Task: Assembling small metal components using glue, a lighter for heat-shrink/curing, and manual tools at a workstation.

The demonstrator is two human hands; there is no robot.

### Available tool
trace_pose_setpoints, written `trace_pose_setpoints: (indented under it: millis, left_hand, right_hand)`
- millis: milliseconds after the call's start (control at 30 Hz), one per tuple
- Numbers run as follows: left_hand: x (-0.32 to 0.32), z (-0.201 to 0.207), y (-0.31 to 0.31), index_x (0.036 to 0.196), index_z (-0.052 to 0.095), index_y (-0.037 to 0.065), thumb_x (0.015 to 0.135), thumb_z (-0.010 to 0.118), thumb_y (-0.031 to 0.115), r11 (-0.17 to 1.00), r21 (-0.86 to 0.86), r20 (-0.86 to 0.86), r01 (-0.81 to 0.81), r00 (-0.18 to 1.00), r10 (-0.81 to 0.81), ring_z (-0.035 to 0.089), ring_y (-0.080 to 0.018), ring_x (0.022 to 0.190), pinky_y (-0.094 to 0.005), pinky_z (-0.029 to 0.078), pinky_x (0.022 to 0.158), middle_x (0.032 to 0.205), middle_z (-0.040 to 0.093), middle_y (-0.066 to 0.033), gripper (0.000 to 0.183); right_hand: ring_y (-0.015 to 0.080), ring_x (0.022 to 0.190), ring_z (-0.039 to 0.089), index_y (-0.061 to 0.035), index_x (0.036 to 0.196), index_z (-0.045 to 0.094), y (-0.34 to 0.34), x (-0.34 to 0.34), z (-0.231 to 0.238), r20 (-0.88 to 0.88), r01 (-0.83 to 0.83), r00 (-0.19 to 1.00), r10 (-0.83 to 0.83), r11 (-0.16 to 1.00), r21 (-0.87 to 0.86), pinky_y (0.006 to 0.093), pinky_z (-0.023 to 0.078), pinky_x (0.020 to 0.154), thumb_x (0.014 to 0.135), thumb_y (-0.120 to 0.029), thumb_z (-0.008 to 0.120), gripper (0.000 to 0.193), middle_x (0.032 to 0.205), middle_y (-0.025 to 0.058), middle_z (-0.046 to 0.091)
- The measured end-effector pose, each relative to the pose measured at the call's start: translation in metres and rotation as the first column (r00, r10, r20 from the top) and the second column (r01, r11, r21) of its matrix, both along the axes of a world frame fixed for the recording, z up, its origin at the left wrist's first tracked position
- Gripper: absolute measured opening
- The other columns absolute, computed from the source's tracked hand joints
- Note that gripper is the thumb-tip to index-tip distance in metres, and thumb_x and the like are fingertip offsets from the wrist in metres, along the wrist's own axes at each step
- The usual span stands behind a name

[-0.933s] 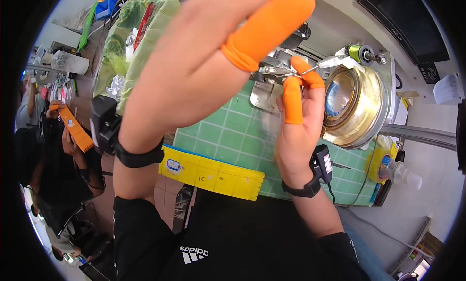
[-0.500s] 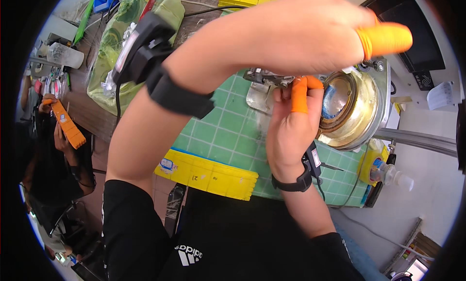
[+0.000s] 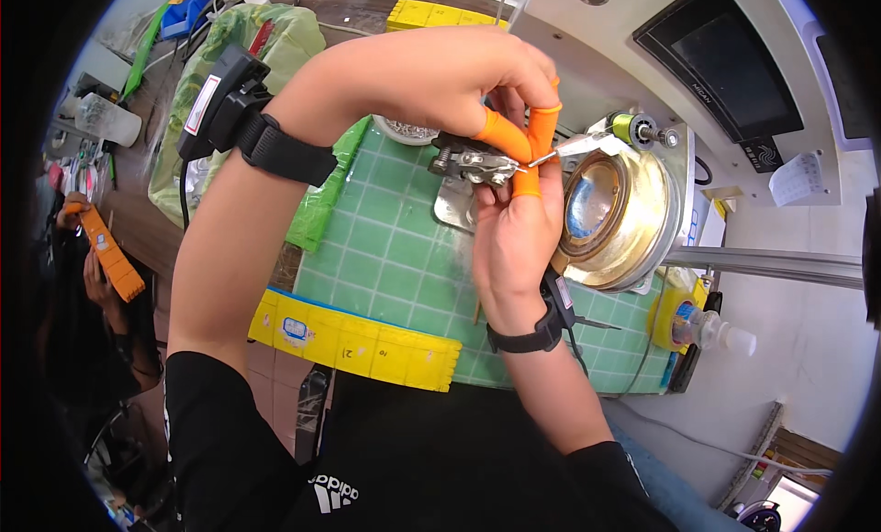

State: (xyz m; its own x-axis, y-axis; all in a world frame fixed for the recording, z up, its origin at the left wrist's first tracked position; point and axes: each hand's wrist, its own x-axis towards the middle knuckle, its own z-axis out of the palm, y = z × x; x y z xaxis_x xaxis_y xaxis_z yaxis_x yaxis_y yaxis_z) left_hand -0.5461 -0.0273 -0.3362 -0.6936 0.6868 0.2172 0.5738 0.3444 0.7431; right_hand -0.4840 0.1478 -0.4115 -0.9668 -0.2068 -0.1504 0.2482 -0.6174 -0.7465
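Note:
My left hand (image 3: 500,82) arches over the work from the upper left. Its fingers, in orange finger cots, come together at the tip of a small metal clamp fixture (image 3: 482,168); what they pinch is too small to make out. From below, my right hand (image 3: 516,234), also with orange cots, meets them at the same spot, its fingers closed and partly hidden. A thin metal tip on a white holder (image 3: 583,146) points at the fingertips from the right. Beside my right hand stands a round brass-coloured drum (image 3: 633,215) with an open front.
A yellow-green spool (image 3: 629,128) sits on a spring shaft under a machine with a dark screen (image 3: 720,59). Yellow strips (image 3: 358,339) edge the green mat (image 3: 390,257). A green bag (image 3: 284,55) lies left; a co-worker holds an orange strip (image 3: 110,252).
My left hand has come down from the upper right to the clamp and now meets the right hand. The view has shifted, with the scene sliding left and the machine coming further into sight.

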Motion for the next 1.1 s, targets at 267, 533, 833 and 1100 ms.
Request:
trace_pose_setpoints:
  millis: [267,533,833,1100]
  left_hand:
    - [0.075,0.021,0.013,0.094,0.067,0.001,0.084,0.079,0.009,0.975,-0.034,-0.419,-0.219,0.889,0.185,0.068,-0.0362,0.086,-0.0415,0.055,0.071,0.108,0.068,-0.0129,0.017]
    - [0.167,-0.016,0.024,0.092,0.069,0.007,0.085,0.081,0.013,0.978,0.119,0.098,-0.172,0.982,0.161,0.071,-0.0306,0.076,-0.0375,0.057,0.064,0.107,0.072,-0.0097,0.014]
    - [0.128,0.058,-0.007,0.082,0.076,0.004,0.086,0.087,0.028,0.967,0.247,-0.159,-0.055,0.983,0.096,0.070,-0.0161,0.059,-0.0280,0.055,0.055,0.093,0.076,-0.0133,0.027]
    - [0.013,0.013,0.004,0.109,0.078,0.006,0.089,0.078,0.013,0.976,-0.029,-0.209,-0.217,0.956,0.207,0.063,-0.0182,0.083,-0.0322,0.050,0.070,0.101,0.072,-0.0043,0.021]
  right_hand:
    - [0.0060,0.079,0.043,-0.0088,0.133,0.049,0.014,0.025,0.000,-0.175,-0.028,0.984,0.039,0.997,0.067,0.0240,0.039,0.073,0.115,-0.019,0.048,0.021,0.098,-0.0007,0.050]
    - [0.0080,0.082,0.045,-0.0075,0.132,0.051,0.026,0.037,0.001,-0.167,-0.057,0.985,0.049,0.998,-0.040,0.0236,0.039,0.076,0.114,-0.019,0.052,0.022,0.108,0.0007,0.053]
    - [0.0075,0.079,0.043,-0.0092,0.124,0.052,0.013,0.024,0.005,-0.124,-0.009,0.992,0.028,0.989,0.150,0.0257,0.040,0.070,0.111,-0.009,0.054,0.013,0.104,0.0016,0.051]
    - [0.0042,0.072,0.042,-0.0122,0.135,0.051,0.006,-0.002,-0.007,-0.053,-0.057,0.997,0.058,0.998,0.022,0.0215,0.039,0.062,0.112,-0.007,0.044,0.025,0.101,-0.0036,0.056]
